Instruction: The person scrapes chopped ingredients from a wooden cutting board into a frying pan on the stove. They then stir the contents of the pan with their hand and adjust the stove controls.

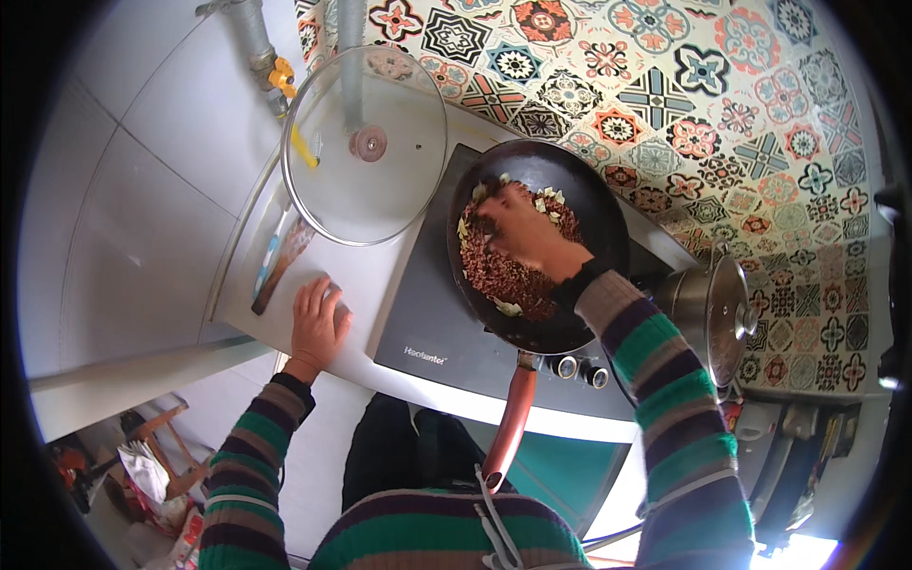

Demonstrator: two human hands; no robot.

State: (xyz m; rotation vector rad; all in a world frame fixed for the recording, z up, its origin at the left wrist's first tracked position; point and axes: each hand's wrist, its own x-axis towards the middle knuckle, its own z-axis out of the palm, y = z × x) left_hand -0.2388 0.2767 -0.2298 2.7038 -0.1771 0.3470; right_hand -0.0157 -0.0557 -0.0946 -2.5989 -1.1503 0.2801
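A dark frying pan (598,192) sits on a black gas cooktop (420,306), its reddish-brown handle (509,424) pointing towards my body. Reddish-brown crumbly food (506,285) with pale chopped pieces covers much of the pan's left side. My right hand (527,231) is over that food, its fingers blurred by motion and down at the food's surface. Whether the fingers hold anything is unclear. Palm down on the white counter, my left hand (318,320) lies with nothing in it, left of the cooktop. Just beyond it are a worn wooden spatula (279,274) and a blue-and-white handled utensil (268,260).
A glass lid (392,192) with a round knob stands at the back left, by a pipe with a yellow valve (282,77). To the right is a lidded steel pot (680,299). Control knobs (564,366) line the cooktop's front, beside the pan handle. Patterned tiles cover the back wall.
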